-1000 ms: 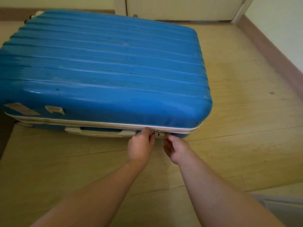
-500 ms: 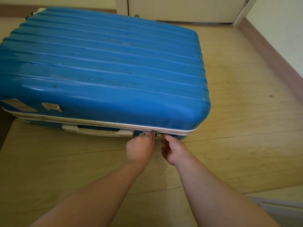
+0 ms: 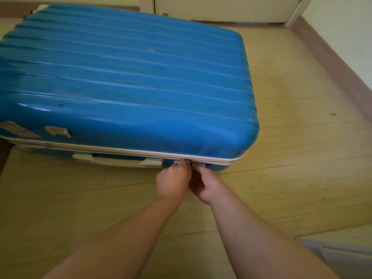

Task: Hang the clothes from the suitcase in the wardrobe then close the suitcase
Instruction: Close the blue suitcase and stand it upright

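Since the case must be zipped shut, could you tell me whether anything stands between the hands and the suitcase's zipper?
Nothing visible does. The left hand and right hand are both at the zipper pulls on the front edge of the blue suitcase; the side handle lies off to their left.

Pale wood-plank floor (image 3: 285, 178); blue ribbed suitcase (image 3: 128, 87) flat on it, lid down, handle side nr camera.

Spreading as pale plank floor (image 3: 291, 178), rising right as cream wall (image 3: 346, 27), edging it as brown skirting board (image 3: 332, 63), standing behind as cream doors (image 3: 221, 9).
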### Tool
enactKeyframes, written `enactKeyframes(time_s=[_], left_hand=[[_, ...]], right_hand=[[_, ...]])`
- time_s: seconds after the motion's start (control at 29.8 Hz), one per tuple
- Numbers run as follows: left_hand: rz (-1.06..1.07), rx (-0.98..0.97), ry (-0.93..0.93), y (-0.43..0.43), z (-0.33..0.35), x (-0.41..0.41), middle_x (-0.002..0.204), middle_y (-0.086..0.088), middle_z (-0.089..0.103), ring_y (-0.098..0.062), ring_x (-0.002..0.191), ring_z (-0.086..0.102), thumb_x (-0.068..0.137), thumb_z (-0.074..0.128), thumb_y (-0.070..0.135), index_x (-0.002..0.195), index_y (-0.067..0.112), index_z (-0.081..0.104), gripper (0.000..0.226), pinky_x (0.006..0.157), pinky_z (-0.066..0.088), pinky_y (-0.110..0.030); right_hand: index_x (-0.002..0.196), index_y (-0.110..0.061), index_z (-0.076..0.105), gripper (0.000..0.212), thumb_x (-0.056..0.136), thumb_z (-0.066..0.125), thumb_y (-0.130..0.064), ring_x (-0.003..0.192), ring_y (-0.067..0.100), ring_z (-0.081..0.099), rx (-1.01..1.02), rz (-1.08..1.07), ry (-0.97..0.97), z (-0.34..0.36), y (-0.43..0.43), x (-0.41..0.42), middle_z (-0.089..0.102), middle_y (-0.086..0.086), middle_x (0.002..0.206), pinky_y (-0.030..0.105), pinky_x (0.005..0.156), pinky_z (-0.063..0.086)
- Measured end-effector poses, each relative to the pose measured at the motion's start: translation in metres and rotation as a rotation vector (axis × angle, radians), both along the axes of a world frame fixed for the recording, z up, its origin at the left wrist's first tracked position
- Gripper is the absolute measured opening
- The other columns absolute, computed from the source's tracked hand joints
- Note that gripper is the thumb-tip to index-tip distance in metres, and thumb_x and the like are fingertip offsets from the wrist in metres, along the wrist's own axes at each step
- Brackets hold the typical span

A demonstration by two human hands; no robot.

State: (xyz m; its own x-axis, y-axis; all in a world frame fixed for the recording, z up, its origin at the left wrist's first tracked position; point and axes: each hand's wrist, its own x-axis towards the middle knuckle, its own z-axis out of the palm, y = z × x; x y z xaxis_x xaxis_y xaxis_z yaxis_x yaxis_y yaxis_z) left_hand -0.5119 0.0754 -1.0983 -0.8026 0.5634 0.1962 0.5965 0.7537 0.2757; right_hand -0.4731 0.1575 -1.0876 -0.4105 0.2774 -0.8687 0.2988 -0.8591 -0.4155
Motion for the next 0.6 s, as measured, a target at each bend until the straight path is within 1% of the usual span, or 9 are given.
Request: enactKeyframes(time_s=[0.07, 0.13, 0.2, 0.24, 0.34, 0.4, 0.47, 0.54, 0.6], left_hand=[[-0.009, 0.015, 0.019, -0.0024, -0.0003, -0.0027, 0.034, 0.001, 0.048, -0.016, 0.021, 0.043, 0.06, 0.086, 0.014, 0.049, 0.013, 0.054, 0.034, 0.038, 0.02, -0.01], [-0.043, 0.025, 0.041, -0.0059, -0.0011, -0.0051, 0.035, 0.001, 0.048, -0.016, 0.022, 0.044, 0.06, 0.085, 0.011, 0.049, 0.012, 0.054, 0.033, 0.036, 0.022, -0.01], [-0.073, 0.029, 0.065, -0.0068, -0.0016, -0.0072, 0.036, 0.001, 0.049, -0.016, 0.023, 0.044, 0.064, 0.078, 0.01, 0.049, 0.012, 0.054, 0.029, 0.032, 0.025, -0.012], [-0.075, 0.027, 0.069, -0.0066, -0.0018, -0.0078, 0.037, 0.001, 0.049, -0.016, 0.023, 0.045, 0.064, 0.076, 0.011, 0.049, 0.012, 0.054, 0.027, 0.032, 0.026, -0.012], [-0.087, 0.015, 0.063, -0.0078, -0.0029, -0.0079, 0.039, 0.0, 0.051, -0.017, 0.025, 0.047, 0.062, 0.083, 0.009, 0.051, 0.011, 0.056, 0.029, 0.033, 0.027, -0.013], [-0.098, 0.015, 0.071, -0.0095, -0.0054, -0.008, 0.04, 0.001, 0.052, -0.016, 0.026, 0.047, 0.062, 0.084, 0.01, 0.052, 0.011, 0.057, 0.028, 0.033, 0.027, -0.013], [-0.103, 0.019, 0.065, -0.0091, -0.0044, -0.0084, 0.04, 0.001, 0.053, -0.016, 0.026, 0.048, 0.068, 0.078, 0.01, 0.053, 0.012, 0.058, 0.025, 0.034, 0.027, -0.012], [-0.094, 0.018, 0.042, -0.0066, -0.0036, -0.0091, 0.04, 0.002, 0.052, -0.015, 0.026, 0.047, 0.071, 0.069, 0.015, 0.052, 0.013, 0.057, 0.022, 0.033, 0.027, -0.013], [-0.087, -0.012, 0.01, -0.0057, 0.0021, -0.0086, 0.045, 0.001, 0.056, -0.016, 0.032, 0.053, 0.077, 0.066, 0.016, 0.057, 0.013, 0.059, 0.022, 0.035, 0.029, -0.016]], right_hand=[[0.118, -0.002, 0.061, 0.035, 0.086, 0.065, -0.015, 0.098, 0.027, 0.064, -0.003, 0.009, 0.011, 0.0005, 0.0009, 0.0004, 0.068, 0.017, 0.112, 0.038, 0.097, 0.05], [0.12, -0.002, 0.06, 0.036, 0.087, 0.065, -0.014, 0.087, 0.023, 0.064, -0.007, 0.024, 0.014, 0.0013, 0.0005, 0.0008, 0.069, 0.014, 0.1, 0.035, 0.089, 0.051], [0.12, -0.002, 0.06, 0.035, 0.087, 0.065, -0.014, 0.08, 0.021, 0.063, -0.013, 0.032, 0.014, 0.0005, 0.0005, 0.0003, 0.068, 0.011, 0.089, 0.031, 0.082, 0.051], [0.119, -0.003, 0.061, 0.035, 0.087, 0.065, -0.015, 0.08, 0.021, 0.063, -0.017, 0.035, 0.013, 0.0006, 0.0004, 0.0004, 0.067, 0.01, 0.088, 0.031, 0.081, 0.052], [0.117, -0.005, 0.062, 0.032, 0.087, 0.065, -0.017, 0.079, 0.021, 0.064, -0.019, 0.041, 0.004, 0.0007, -0.0002, -0.0003, 0.068, 0.009, 0.088, 0.031, 0.075, 0.052], [0.116, -0.005, 0.062, 0.032, 0.087, 0.065, -0.018, 0.079, 0.021, 0.064, -0.014, 0.044, 0.007, -0.0001, -0.0008, -0.0005, 0.068, 0.009, 0.088, 0.031, 0.072, 0.052], [0.115, -0.006, 0.063, 0.031, 0.086, 0.066, -0.018, 0.079, 0.021, 0.065, -0.022, 0.034, 0.019, -0.0009, -0.0011, -0.0004, 0.069, 0.01, 0.087, 0.031, 0.07, 0.053], [0.114, -0.006, 0.063, 0.03, 0.086, 0.065, -0.017, 0.078, 0.022, 0.065, -0.032, 0.032, 0.033, -0.0004, -0.0011, 0.0, 0.069, 0.01, 0.086, 0.031, 0.069, 0.054], [0.114, -0.005, 0.062, 0.028, 0.088, 0.063, -0.015, 0.079, 0.023, 0.065, -0.037, 0.028, 0.045, 0.0005, -0.0007, 0.0007, 0.068, 0.012, 0.089, 0.033, 0.073, 0.054]])
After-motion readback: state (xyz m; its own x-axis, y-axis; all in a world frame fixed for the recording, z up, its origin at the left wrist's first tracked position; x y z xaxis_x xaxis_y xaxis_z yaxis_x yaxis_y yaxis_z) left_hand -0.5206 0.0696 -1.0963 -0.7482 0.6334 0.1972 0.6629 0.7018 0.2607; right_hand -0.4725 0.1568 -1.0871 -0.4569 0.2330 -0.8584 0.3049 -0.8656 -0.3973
